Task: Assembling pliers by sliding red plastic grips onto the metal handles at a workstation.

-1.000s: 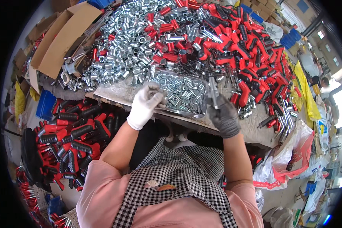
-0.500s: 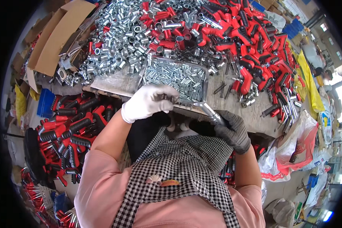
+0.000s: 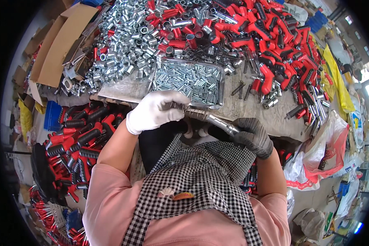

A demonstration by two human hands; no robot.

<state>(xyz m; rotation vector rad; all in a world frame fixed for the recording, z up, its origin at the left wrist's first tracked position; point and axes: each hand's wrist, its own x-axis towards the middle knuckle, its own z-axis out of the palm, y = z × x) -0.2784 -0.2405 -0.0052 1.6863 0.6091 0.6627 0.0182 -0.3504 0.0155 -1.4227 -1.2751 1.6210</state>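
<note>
A white glove covers my left hand (image 3: 156, 110), whose fingers are closed on a thin dark coil spring (image 3: 197, 114). The spring stretches toward the near end of a shiny metal tube (image 3: 222, 124); whether its tip sits inside the tube, I cannot tell. My right hand (image 3: 253, 136), in a dark grey glove, is wrapped round the tube's other end. Both hands are held in front of the bench edge, over my lap. Just beyond them stands a clear tray (image 3: 220, 92) of small metal pins (image 3: 188, 82).
Silver metal sleeves (image 3: 129, 47) are heaped at the back left of the bench. Red and black handles (image 3: 270, 45) pile up at the back right, with loose springs (image 3: 241, 89) nearby. More handles (image 3: 80, 135) fill the space at lower left. A plastic bag (image 3: 322, 156) hangs at right.
My left hand has brought the spring up to the tube's end, so the two now line up. The tube has tilted slightly and sits a little lower.
</note>
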